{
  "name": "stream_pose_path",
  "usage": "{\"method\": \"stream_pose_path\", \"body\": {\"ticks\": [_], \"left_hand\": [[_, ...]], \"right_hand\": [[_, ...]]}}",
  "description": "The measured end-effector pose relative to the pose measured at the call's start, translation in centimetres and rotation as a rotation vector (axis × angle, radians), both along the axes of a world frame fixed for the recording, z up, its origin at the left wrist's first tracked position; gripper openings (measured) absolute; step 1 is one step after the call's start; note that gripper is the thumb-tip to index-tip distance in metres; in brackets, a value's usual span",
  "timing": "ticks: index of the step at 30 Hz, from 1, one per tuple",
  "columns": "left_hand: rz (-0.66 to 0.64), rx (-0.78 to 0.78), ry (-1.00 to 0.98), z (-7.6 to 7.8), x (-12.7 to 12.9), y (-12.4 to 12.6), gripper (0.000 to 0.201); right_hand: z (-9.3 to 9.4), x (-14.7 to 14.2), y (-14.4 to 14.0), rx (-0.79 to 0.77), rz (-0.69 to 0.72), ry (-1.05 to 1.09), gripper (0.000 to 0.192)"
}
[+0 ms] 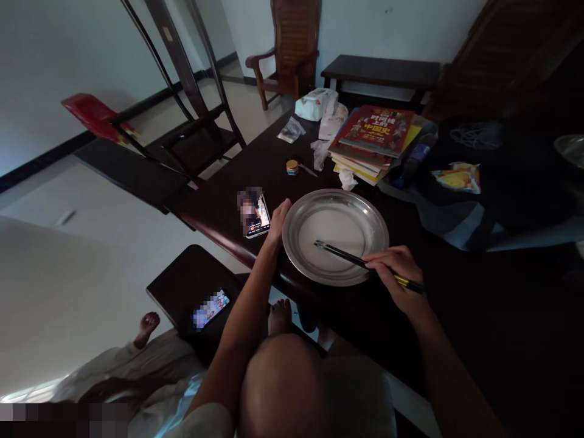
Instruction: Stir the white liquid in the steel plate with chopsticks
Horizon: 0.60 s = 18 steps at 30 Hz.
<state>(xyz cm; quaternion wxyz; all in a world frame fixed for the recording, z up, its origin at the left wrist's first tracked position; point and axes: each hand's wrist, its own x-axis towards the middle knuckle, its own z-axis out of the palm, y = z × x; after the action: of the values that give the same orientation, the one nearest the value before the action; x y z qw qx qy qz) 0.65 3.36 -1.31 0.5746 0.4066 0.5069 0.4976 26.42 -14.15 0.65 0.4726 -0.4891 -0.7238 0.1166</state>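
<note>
On the dark table sits a wide, shallow metal basin (292, 255) with pale, whitish contents, possibly a liquid. My left hand (279, 218) is at the basin's left rim, its fingers gripping the outer edge. Chopsticks (343, 254), black with gold bands near the upper end, are pinched in my right hand (398, 272) over the right rim. Their tips reach the middle of the basin, with a little whitish stuff on them. Whether the tips touch the bottom is unclear. A lit phone (260, 213) lies just left of my left hand.
Behind the basin are stacked books (374, 137), crumpled tissue (347, 180), a small jar (292, 167) and scissors (308, 169). A bottle (417, 155) and a snack packet (458, 177) lie right. Another person sits lower left, beside a stool (177, 286) bearing a second phone (212, 310).
</note>
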Motion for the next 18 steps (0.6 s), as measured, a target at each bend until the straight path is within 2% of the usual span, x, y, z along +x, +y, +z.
{"method": "stream_pose_path", "body": {"ticks": [4,9,14,18], "left_hand": [[0.000,0.009,-0.003,-0.24,-0.04,0.15,0.047],[-0.002,0.016,-0.027,-0.71,-0.23,0.27,0.047],[0.009,0.019,-0.026,-0.92,-0.25,0.34,0.045],[0.003,0.028,-0.018,-0.84,-0.24,0.25,0.046]], "right_hand": [[0.03,0.10,-0.04,0.018,-0.059,0.033,0.024],[0.01,0.15,-0.01,0.002,0.001,-0.001,0.021],[-0.05,0.23,-0.02,0.029,-0.064,0.032,0.025],[0.03,0.11,0.05,0.002,-0.015,0.010,0.023]]}}
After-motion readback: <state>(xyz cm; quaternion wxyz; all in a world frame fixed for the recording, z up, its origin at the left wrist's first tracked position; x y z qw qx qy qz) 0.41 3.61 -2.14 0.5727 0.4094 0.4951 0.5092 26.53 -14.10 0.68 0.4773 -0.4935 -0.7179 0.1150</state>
